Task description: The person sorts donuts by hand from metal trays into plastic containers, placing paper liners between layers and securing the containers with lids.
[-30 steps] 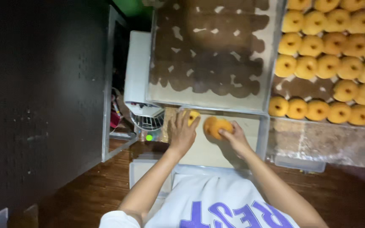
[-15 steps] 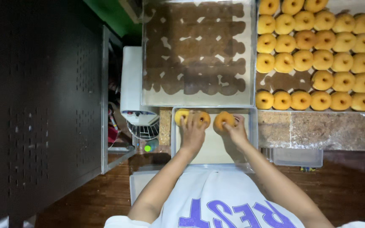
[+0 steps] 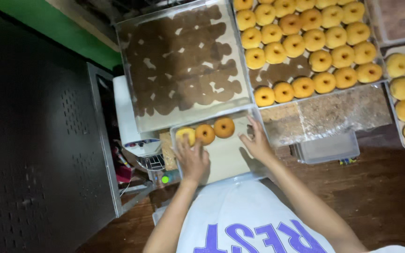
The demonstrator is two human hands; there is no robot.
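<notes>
Left hand [image 3: 192, 159] fingers lie spread over the pale doughnut [image 3: 185, 136] at the far-left corner of the small tray [image 3: 226, 159], beside 2 browner doughnuts [image 3: 214, 130], while the right hand [image 3: 257, 143] rests open-fingered, holding nothing, at the tray's right rim.

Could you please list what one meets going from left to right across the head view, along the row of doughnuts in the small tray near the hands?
Left hand → pale yellow doughnut → middle doughnut → right doughnut → right hand.
</notes>
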